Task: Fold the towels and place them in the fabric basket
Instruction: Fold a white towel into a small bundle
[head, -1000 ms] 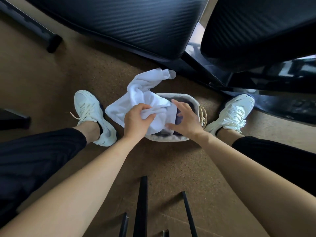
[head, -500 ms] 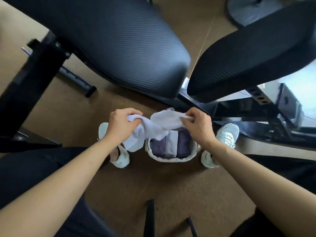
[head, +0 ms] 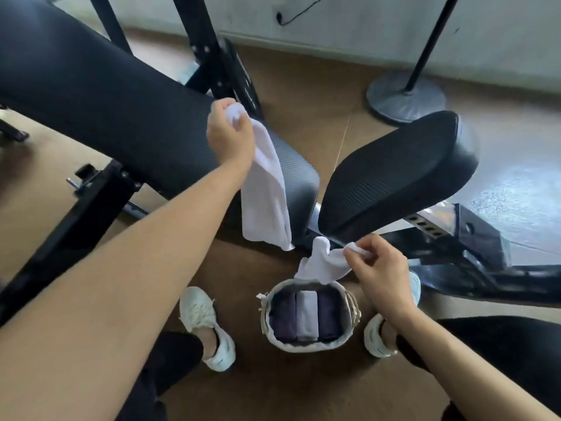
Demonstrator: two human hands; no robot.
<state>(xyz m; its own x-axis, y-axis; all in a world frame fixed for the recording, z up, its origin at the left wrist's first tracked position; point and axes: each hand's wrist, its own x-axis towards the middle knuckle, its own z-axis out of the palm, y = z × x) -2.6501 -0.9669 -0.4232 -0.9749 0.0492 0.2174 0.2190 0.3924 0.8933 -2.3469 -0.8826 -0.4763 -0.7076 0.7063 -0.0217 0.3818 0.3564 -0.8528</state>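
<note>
My left hand (head: 230, 135) is raised over the bench pad and grips the top of a white towel (head: 265, 192), which hangs down loosely. Lower right, my right hand (head: 378, 268) pinches a second white piece of towel (head: 320, 264) just above the far rim of the fabric basket (head: 306, 346). The two white pieces look apart; I cannot tell whether they join. The grey basket stands on the floor between my feet. Three folded towels stand upright in it: a dark purple one (head: 282, 314), a pale lilac one (head: 307, 314) and another dark purple one (head: 331, 312).
A black padded bench back (head: 106, 110) and seat pad (head: 394, 168) stand on a black metal frame (head: 455, 238) right behind the basket. A round stand base (head: 405, 98) sits at the back right. My white shoes (head: 206, 326) (head: 376, 338) flank the basket on brown floor.
Both hands lifted away from the basket and spread apart. The left hand rose up and left with the towel hanging from it; the right hand stayed low near the basket.
</note>
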